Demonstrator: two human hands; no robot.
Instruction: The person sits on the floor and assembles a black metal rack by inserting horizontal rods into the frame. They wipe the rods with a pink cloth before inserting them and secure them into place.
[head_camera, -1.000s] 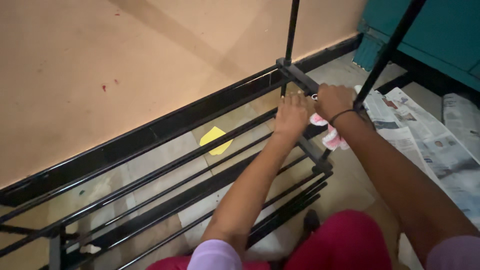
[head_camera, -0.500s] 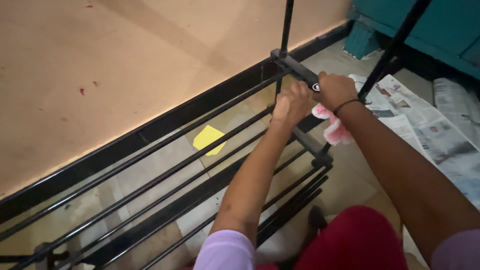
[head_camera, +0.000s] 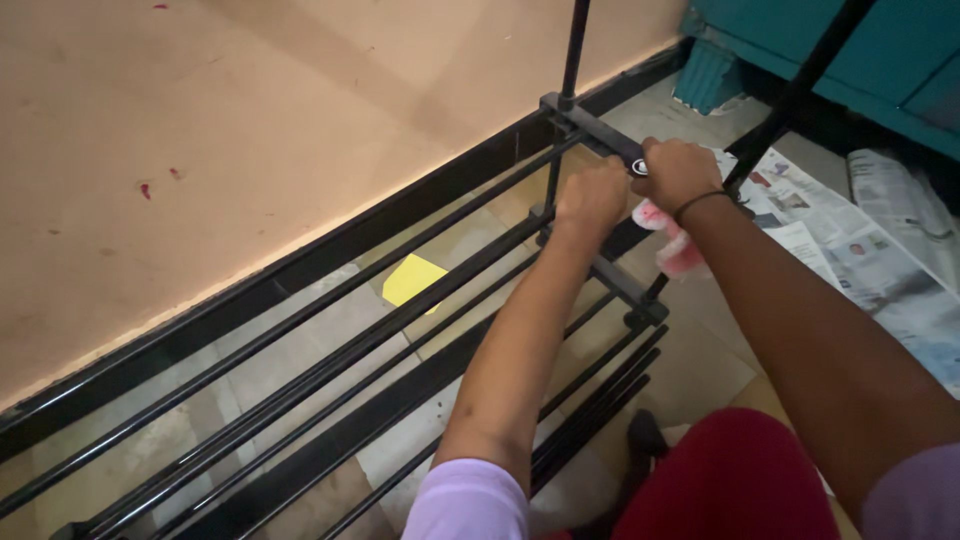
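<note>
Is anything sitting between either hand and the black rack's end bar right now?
Nothing visible does. The left hand and right hand both rest directly on the end bar of the black rack. A pink-and-white cloth hangs beneath the right hand, beside the bar; whether it is gripped is unclear.

Looks like a room in a home: peach-painted wall (head_camera: 250, 130) with black skirting (head_camera: 300, 270), tiled floor (head_camera: 700, 360), newspapers (head_camera: 860, 250) spread over it, teal cabinet (head_camera: 880, 50) in the corner, black metal rack (head_camera: 400, 340) standing along the wall.
</note>
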